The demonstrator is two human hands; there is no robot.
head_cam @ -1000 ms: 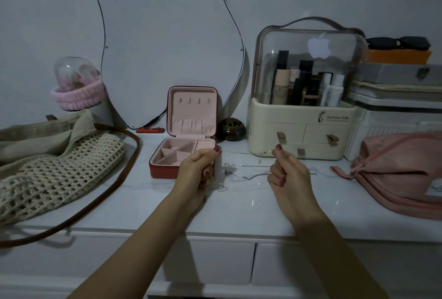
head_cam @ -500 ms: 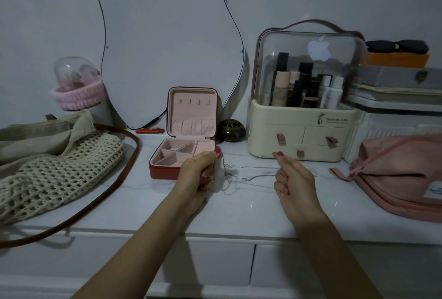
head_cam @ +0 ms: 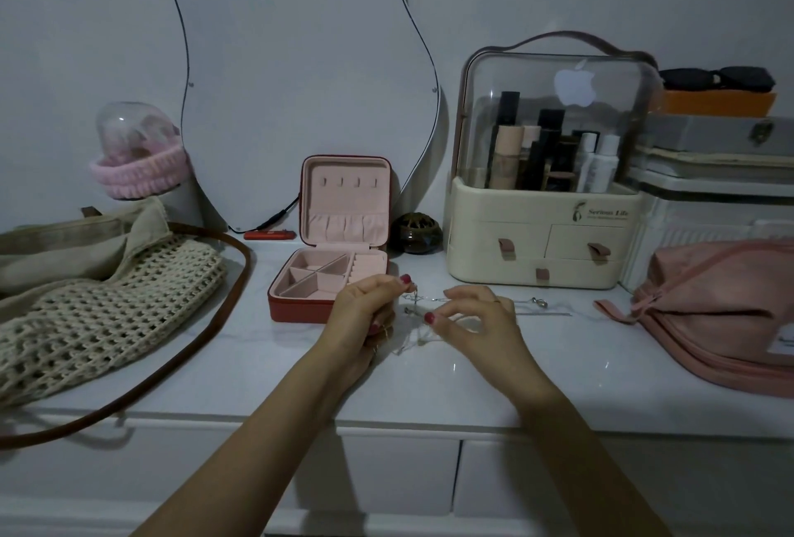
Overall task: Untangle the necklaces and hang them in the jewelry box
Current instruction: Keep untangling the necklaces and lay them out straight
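Mid-bench, clear of the front edge, left hand (head_cam: 365,313) and right hand (head_cam: 477,321) each pinch the tangled necklaces (head_cam: 419,308) beside the open jewelry box (head_cam: 331,274).

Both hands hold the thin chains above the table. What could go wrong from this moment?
1. The left hand and right hand pinch the tangled necklaces close together; pulling apart could tighten the knot or snap a chain.
2. A loose end with a pendant lies on the table and may drag.
3. The jewelry box stands open beside the left hand and could be knocked.
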